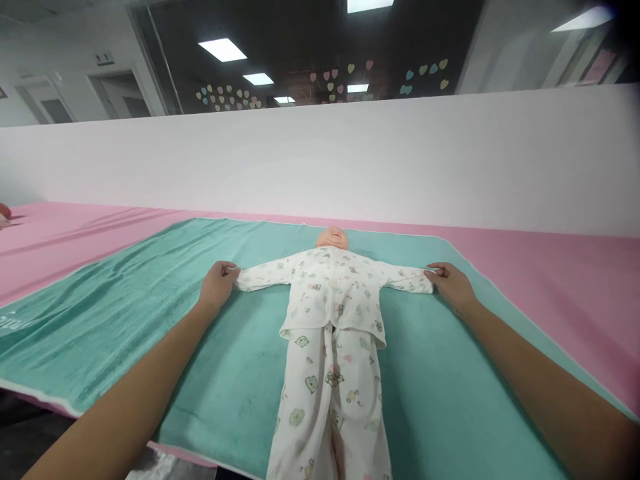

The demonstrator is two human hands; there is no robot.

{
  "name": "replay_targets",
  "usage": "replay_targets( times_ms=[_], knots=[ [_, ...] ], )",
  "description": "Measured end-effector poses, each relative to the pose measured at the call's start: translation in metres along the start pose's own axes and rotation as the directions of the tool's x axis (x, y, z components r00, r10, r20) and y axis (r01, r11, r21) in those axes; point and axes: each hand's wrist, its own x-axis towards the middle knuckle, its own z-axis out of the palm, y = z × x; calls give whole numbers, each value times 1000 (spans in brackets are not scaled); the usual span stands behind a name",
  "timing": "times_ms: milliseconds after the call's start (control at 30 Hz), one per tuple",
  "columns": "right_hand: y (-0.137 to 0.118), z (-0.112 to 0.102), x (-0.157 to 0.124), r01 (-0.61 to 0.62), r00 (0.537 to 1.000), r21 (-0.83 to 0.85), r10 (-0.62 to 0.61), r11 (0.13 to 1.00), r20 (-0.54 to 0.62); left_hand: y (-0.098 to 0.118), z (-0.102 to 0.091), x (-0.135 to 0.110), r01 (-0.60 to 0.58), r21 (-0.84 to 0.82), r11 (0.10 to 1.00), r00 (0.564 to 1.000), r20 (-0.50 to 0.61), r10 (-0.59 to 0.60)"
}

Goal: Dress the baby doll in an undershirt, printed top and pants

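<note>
A baby doll (332, 237) lies face up with its head away from me. It wears a white printed long-sleeved top (334, 287) and white printed trousers (313, 400). My left hand (220, 283) pinches the end of the sleeve on the left, and my right hand (450, 283) pinches the cuff of the sleeve on the right. Both sleeves are stretched straight out to the sides. No doll hands show at the cuffs. The lower ends of the trousers run out of view at the bottom.
Beneath the doll is a green towel (225, 387) with a white edge, wrinkled on the left. It lies over a pink sheet (575, 287). A white low wall (320, 167) stands behind, under dark glass with heart stickers. Part of another object (5, 212) shows at far left.
</note>
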Motion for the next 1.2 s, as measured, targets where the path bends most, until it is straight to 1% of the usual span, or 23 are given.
replay_targets(
  times_ms=[100,167,200,267,333,367,433,467,500,567,600,633,700,733,767,800,867,933,1000,1033,1100,1200],
  knots=[
    [0,2,8,-12,1000,-69,12,998,7,-3,2,2,-27,172,985,999,-31,32],
    [-4,2,5,19,1000,-201,-23,979,-21,-4,4,2,-42,276,960,999,-18,49],
    [-8,2,1,51,997,-282,-67,958,-47,-4,5,2,-54,326,944,998,-6,59],
    [-20,3,-12,150,977,-405,-198,902,-79,-4,6,0,-84,413,907,996,11,88],
    [-37,6,-34,293,937,-433,-346,853,-45,-1,5,-5,-118,461,879,992,7,130],
    [-48,8,-47,372,914,-404,-405,836,4,2,5,-10,-136,466,874,988,-4,156],
    [-70,14,-79,503,864,-278,-486,818,131,11,2,-29,-189,435,880,975,-19,220],
    [-80,16,-96,551,832,-191,-518,812,198,18,1,-42,-223,398,890,969,-12,248],
    [-90,18,-113,596,789,-107,-556,796,262,26,-1,-58,-257,348,902,962,5,272],
    [-105,20,-143,653,696,21,-612,757,376,42,-6,-97,-292,212,933,956,97,277],
    [-111,21,-154,662,666,54,-620,748,414,50,-8,-118,-296,147,944,950,150,275],
    [-115,21,-164,661,653,67,-617,748,439,57,-11,-137,-302,97,949,941,192,280],
    [-118,21,-173,646,665,52,-596,761,450,69,-15,-170,-355,33,934,894,306,329],
    [-118,21,-174,644,676,35,-590,764,440,74,-16,-181,-375,16,927,873,342,348],
    [-118,22,-174,649,682,20,-594,760,427,77,-16,-188,-392,8,920,858,363,362],
    [-117,22,-173,664,679,7,-607,747,414,80,-15,-192,-402,9,915,853,366,372],
    [-116,21,-171,714,648,-22,-648,700,399,81,-10,-192,-419,26,908,858,338,387],
    [-114,19,-172,760,612,-57,-682,648,401,81,-4,-187,-451,58,891,855,315,413],
    [-113,14,-177,778,597,-83,-690,623,409,80,1,-181,-475,99,875,851,304,427],
    [-113,11,-180,774,602,-87,-685,627,410,79,2,-180,-479,118,870,852,302,428],
    [-113,4,-187,747,629,-77,-663,661,406,79,1,-180,-481,146,865,853,306,423],
    [-115,-10,-201,693,673,-38,-627,720,393,79,-12,-192,-459,132,879,856,332,397]
  ],
)
